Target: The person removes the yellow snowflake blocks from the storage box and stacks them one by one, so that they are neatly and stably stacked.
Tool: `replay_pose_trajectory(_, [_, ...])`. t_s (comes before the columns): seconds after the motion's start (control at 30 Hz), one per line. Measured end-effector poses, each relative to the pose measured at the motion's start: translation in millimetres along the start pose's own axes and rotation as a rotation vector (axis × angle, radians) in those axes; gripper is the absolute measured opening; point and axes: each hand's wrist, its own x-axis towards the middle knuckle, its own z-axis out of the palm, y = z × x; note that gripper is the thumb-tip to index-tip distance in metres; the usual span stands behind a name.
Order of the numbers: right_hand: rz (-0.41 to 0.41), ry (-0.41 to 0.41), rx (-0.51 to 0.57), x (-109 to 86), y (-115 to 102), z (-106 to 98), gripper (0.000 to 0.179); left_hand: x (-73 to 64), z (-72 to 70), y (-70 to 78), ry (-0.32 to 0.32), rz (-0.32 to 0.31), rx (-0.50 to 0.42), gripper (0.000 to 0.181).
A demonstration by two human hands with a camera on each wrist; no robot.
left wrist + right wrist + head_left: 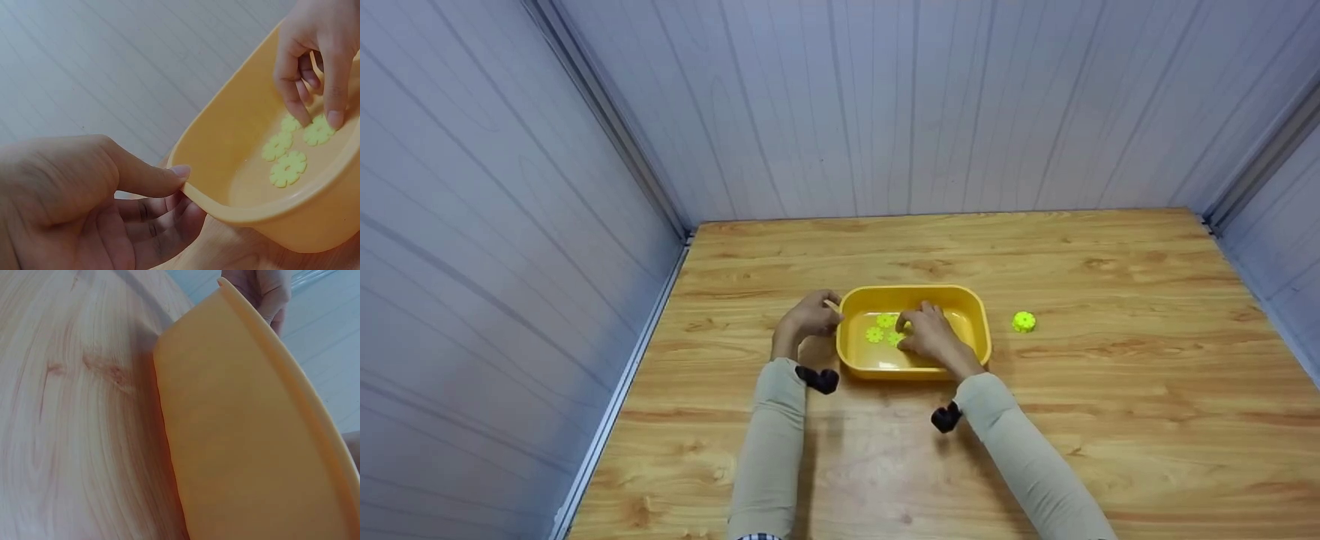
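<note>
A yellow plastic basin (913, 373) rests on the wooden table. My left hand (815, 315) is at its left end; in the left wrist view the thumb lies on the rim with the curled fingers against the outside, pinching it. Reaching over the near side, my right hand (931, 335) is down inside the basin. Its thumb and forefinger are at opposite edges of a bright yellow-green flower-shaped plastic piece (319, 130) on the basin floor. Several matching pieces lie beside it, one flower piece (288, 169) nearer my left hand. In the right wrist view, the basin wall (242, 422) hides the right fingers.
To the right of the basin, a small stack of flower-shaped pieces (1024, 322) stands on the table (1125, 360). Pale panel walls (877, 112) enclose the table at the back and both sides.
</note>
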Motion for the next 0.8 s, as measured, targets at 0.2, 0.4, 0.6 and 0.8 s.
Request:
replay_pose_trajectory(0.2, [-0.006, -0.007, -0.001, -0.7, -1.7, 0.7, 0.026, -0.2, -0.1, -0.7, -0.009, -0.01, -0.033, 0.032])
replay_pose_trajectory(0.4, [-0.01, 0.002, -0.014, -0.6, -0.8, 0.3, 0.025, -0.7, -0.3, 0.2, -0.012, -0.014, -0.028, 0.033])
replay_pose_trajectory(0.6, [0.014, -0.018, 0.004, -1.4, -1.0, -2.0, 0.029, -1.0, -0.1, 0.3, -0.008, -0.007, -0.022, 0.033])
replay_pose_trajectory(0.8, [0.044, -0.024, 0.047, -0.7, 0.4, -4.1, 0.026, -2.8, -0.3, 1.5, -0.006, -0.006, -0.018, 0.033])
